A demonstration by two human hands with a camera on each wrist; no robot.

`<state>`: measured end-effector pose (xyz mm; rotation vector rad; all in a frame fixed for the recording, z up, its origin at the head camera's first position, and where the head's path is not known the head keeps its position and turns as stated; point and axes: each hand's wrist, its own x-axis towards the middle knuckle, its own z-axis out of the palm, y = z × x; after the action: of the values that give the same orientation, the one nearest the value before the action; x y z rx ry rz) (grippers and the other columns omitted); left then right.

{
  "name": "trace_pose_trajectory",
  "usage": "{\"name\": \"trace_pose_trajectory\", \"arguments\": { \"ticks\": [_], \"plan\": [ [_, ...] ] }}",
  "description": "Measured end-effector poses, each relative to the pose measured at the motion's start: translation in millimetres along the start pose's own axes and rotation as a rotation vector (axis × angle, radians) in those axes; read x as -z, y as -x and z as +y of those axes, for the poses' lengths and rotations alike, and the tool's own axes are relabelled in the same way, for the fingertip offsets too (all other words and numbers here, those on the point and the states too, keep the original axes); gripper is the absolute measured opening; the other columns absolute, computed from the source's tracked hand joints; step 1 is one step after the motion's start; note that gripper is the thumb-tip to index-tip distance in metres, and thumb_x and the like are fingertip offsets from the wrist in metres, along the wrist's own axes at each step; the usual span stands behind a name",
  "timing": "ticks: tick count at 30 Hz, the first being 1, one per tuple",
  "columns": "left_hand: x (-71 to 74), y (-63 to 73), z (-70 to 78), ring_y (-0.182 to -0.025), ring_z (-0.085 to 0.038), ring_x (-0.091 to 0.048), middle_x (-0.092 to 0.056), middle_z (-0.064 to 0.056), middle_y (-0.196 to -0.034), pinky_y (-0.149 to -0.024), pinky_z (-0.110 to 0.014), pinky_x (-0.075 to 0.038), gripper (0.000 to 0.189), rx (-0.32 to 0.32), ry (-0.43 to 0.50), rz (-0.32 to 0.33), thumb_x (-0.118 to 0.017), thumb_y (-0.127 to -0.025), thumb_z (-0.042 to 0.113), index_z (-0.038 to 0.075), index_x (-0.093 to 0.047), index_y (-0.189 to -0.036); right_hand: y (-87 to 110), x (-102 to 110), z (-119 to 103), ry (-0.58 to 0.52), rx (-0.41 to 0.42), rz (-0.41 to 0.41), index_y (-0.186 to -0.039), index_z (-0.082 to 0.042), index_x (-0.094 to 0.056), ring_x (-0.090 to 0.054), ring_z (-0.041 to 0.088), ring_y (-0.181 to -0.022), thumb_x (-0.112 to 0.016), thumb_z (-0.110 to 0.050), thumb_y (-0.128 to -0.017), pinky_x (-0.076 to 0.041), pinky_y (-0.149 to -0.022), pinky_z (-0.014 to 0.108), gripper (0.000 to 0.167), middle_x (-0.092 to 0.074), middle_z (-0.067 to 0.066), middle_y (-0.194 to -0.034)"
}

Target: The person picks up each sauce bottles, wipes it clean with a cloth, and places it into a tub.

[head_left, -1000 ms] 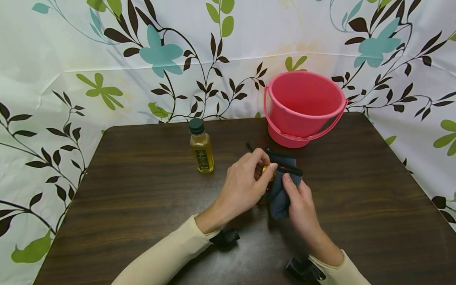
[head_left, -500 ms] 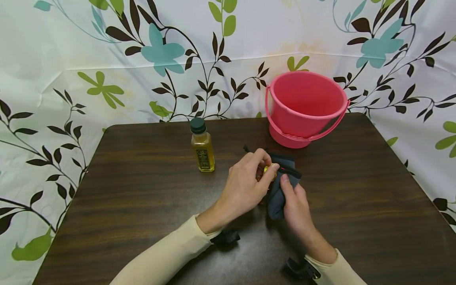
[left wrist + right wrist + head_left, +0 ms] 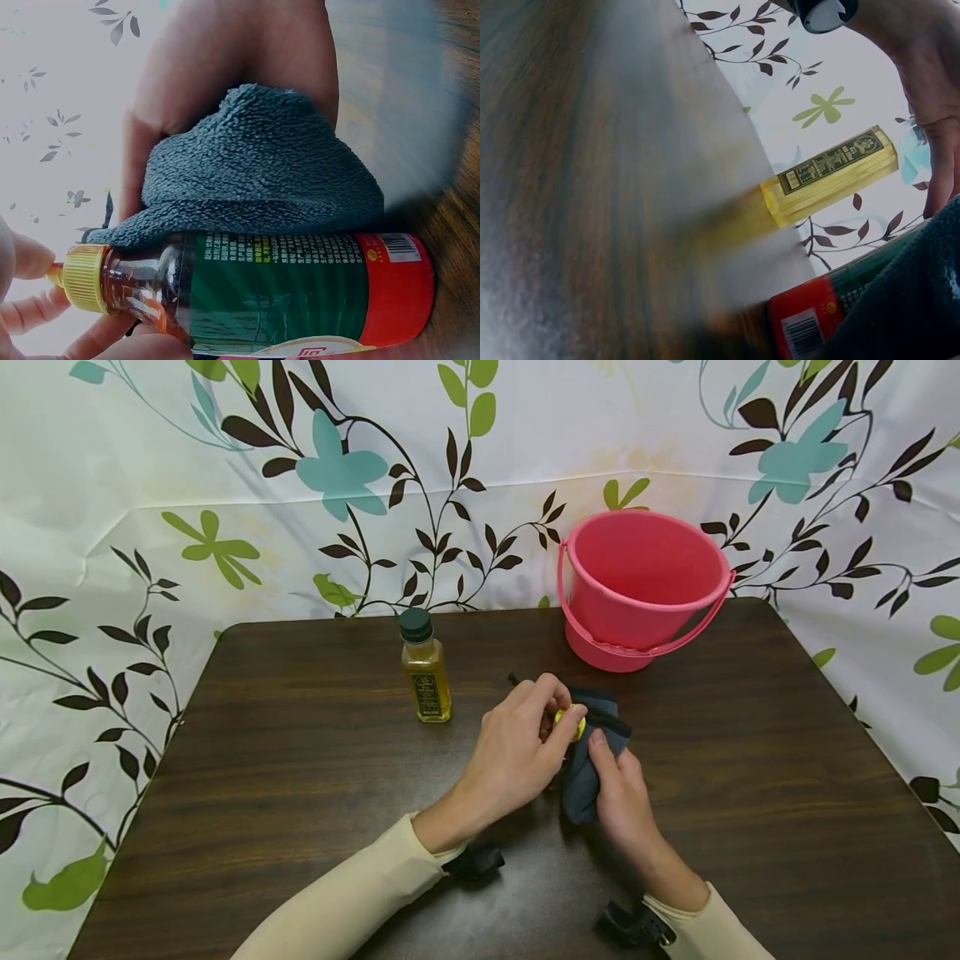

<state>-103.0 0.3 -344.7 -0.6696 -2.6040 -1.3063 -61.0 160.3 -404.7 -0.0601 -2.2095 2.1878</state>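
My left hand pinches the top of a sauce bottle at its yellow cap. The bottle has a green and red label and stands upright on the table, mostly hidden from the head view by the left hand and the cloth. A blue-grey cloth with a dark edge is gripped by my right hand, thumb on top. In the left wrist view the cloth lies against the bottle's side.
A small bottle of yellow oil with a dark green cap stands left of the hands. Behind them, at the back right, is a pink bucket with its handle down. A floral curtain hangs behind the brown table.
My right hand and the cloth have shifted slightly left along the sauce bottle. More of the yellow cap shows now. My left hand keeps its place at the top.
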Motion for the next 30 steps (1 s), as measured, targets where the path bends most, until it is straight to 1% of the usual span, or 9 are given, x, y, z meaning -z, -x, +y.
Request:
{"name": "trace_pose_trajectory", "arguments": {
  "ticks": [8, 14, 19, 24, 26, 30],
  "plan": [
    [-0.4, -0.3, 0.2, -0.078, -0.020, -0.062, -0.061, -0.001, -0.092, -0.065, -0.026, -0.045, 0.017, 0.002, 0.010, -0.013, -0.065, -0.105, 0.033, 0.017, -0.063, -0.110, 0.7, 5, 6, -0.010, -0.008, -0.030, -0.127, 0.000, -0.058, -0.065, 0.009, -0.091, -0.035, -0.035, -0.117, -0.056, -0.078, 0.024, 0.043, -0.069, -0.006, -0.101],
    [0.6, -0.1, 0.4, -0.079, -0.021, -0.063, -0.061, -0.001, -0.093, -0.066, -0.026, -0.046, 0.018, 0.002, 0.005, -0.015, -0.066, -0.104, 0.033, 0.016, -0.063, -0.110, 1.4, 8, 12, 0.003, -0.042, -0.056, -0.128, 0.002, -0.057, -0.068, 0.008, -0.089, -0.032, -0.038, -0.117, -0.057, -0.076, 0.025, 0.048, -0.072, -0.007, -0.098],
    [0.9, 0.2, 0.0, -0.078, -0.019, -0.062, -0.063, -0.003, -0.093, -0.066, -0.026, -0.045, 0.017, -0.007, 0.001, -0.005, -0.066, -0.104, 0.032, 0.015, -0.062, -0.109, 0.7, 9, 18, 0.077, -0.059, -0.065, -0.126, 0.002, -0.058, -0.068, 0.010, -0.090, -0.030, -0.037, -0.117, -0.056, -0.078, 0.027, 0.049, -0.070, -0.001, -0.098],
    [0.4, -0.1, -0.3, -0.077, -0.014, -0.058, -0.061, -0.001, -0.091, -0.065, -0.025, -0.045, 0.017, -0.011, -0.009, -0.009, -0.065, -0.105, 0.032, 0.015, -0.062, -0.108, -1.7, 12, 21, 0.184, -0.089, -0.039, -0.123, 0.001, -0.062, -0.066, 0.009, -0.094, -0.031, -0.034, -0.117, -0.054, -0.083, 0.025, 0.047, -0.069, 0.008, -0.103],
    [0.4, -0.2, -0.3, -0.077, -0.015, -0.059, -0.061, -0.002, -0.093, -0.065, -0.025, -0.046, 0.018, -0.009, -0.008, -0.012, -0.065, -0.105, 0.032, 0.015, -0.062, -0.109, -3.1, 12, 22, 0.226, -0.095, -0.032, -0.126, 0.000, -0.063, -0.065, 0.008, -0.099, -0.032, -0.035, -0.117, -0.052, -0.087, 0.024, 0.047, -0.069, 0.010, -0.109],
    [0.8, -0.2, -0.9, -0.079, -0.020, -0.062, -0.063, -0.006, -0.095, -0.066, -0.025, -0.046, 0.018, -0.001, -0.002, -0.017, -0.064, -0.105, 0.032, 0.014, -0.062, -0.109, -5.6, 13, 24, 0.292, -0.087, -0.043, -0.131, -0.002, -0.063, -0.063, 0.011, -0.105, -0.032, -0.037, -0.117, -0.051, -0.091, 0.024, 0.048, -0.069, 0.013, -0.117]
  ]
}}
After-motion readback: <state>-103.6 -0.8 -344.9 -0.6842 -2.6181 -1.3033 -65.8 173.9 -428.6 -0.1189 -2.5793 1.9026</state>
